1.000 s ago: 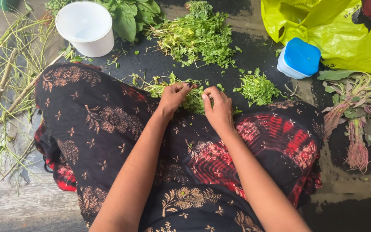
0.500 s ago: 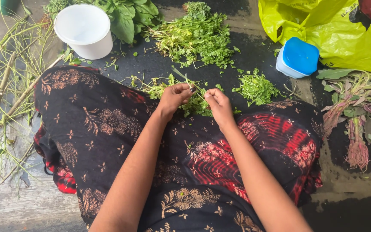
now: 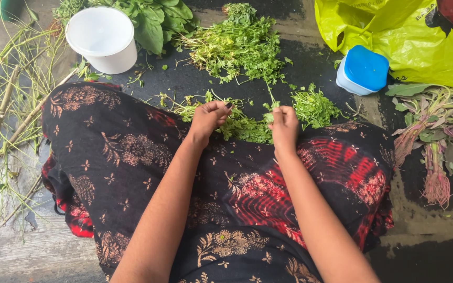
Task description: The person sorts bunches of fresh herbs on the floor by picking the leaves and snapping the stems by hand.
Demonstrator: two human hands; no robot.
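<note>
My left hand [image 3: 209, 118] and my right hand [image 3: 284, 124] rest over the lap of a black and red patterned skirt [image 3: 132, 157]. Both are pinched shut on a thin green herb sprig [image 3: 247, 123] stretched between them, just above a small heap of picked herb leaves [image 3: 237, 128]. A second small heap of leaves [image 3: 314, 106] lies just right of my right hand. A larger bunch of unpicked herbs [image 3: 237, 44] lies farther ahead on the dark ground.
A white plastic bowl [image 3: 102, 37] stands at the far left, with broad green leaves [image 3: 155, 21] behind it. Bare stems [image 3: 6, 99] litter the left side. A blue-lidded tub [image 3: 363, 70], a yellow bag [image 3: 410, 36] and reddish rooted greens [image 3: 441, 141] lie right.
My two hands, close together a second ago, have drawn apart sideways, the left moving left and the right moving right, with the sprig pulled between them.
</note>
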